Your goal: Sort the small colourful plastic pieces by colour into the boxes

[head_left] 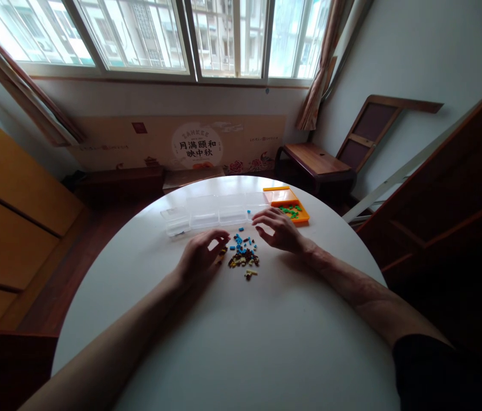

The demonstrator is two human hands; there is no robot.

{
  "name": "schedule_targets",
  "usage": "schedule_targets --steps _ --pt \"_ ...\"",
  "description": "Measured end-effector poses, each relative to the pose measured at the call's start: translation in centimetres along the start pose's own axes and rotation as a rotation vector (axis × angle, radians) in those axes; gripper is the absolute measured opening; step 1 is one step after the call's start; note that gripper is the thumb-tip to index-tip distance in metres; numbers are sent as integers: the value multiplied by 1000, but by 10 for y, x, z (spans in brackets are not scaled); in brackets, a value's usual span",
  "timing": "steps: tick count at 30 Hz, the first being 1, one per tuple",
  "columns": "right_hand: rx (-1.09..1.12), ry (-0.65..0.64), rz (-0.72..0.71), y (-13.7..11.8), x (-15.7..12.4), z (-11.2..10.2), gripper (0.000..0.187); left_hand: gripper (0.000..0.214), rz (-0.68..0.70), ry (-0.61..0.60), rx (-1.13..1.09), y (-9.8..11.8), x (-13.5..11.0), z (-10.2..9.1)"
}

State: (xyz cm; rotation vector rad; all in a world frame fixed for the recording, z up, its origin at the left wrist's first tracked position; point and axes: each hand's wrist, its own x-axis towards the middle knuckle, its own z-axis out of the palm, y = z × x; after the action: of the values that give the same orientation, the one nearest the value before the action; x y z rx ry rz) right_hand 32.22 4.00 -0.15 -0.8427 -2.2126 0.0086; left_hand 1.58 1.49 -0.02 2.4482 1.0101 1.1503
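Note:
A loose pile of small toy building bricks (pixel 244 258) lies on the white table, blue ones at the far side, brown and pale yellow ones nearer. My left hand (pixel 200 252) rests at the pile's left edge, thumb and forefinger tips brought together; anything between them is too small to make out. On the right, my right hand (pixel 282 233) hovers with bent fingers, its thumb apart from them, and nothing visible in it. Just beyond its fingertips, a blue brick (pixel 248 212) sits in the clear compartment box (pixel 219 217).
An orange tray (pixel 303 220) holding several green bricks stands behind my right hand, its orange-edged lid raised. The round white table (pixel 232 342) curves away at both sides. A wooden chair (pixel 318 160) stands by the wall beyond.

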Motion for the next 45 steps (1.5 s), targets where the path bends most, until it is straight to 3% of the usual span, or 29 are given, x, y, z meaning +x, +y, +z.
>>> schedule_targets --steps 5,13,18,25,37,41,45 --pt "66 -57 -90 -20 6 4 11 12 -25 20 -11 -3 2 2" --pt "91 -99 104 -52 2 34 17 11 -25 -74 125 2 0 -3" --pt "52 -122 136 -52 0 44 13 10 -65 -92 157 3 0 -3" --pt "45 -113 175 -53 2 42 12 10 -73 -115 142 3 3 -3" --pt "115 -31 217 -44 5 40 3 10 -76 -108 126 5 5 -5" --pt "87 129 255 -29 13 22 6 11 -73 -112 130 7 5 -5" --pt "-17 265 358 3 16 4 11 11 -74 -129 147 6 5 -6"
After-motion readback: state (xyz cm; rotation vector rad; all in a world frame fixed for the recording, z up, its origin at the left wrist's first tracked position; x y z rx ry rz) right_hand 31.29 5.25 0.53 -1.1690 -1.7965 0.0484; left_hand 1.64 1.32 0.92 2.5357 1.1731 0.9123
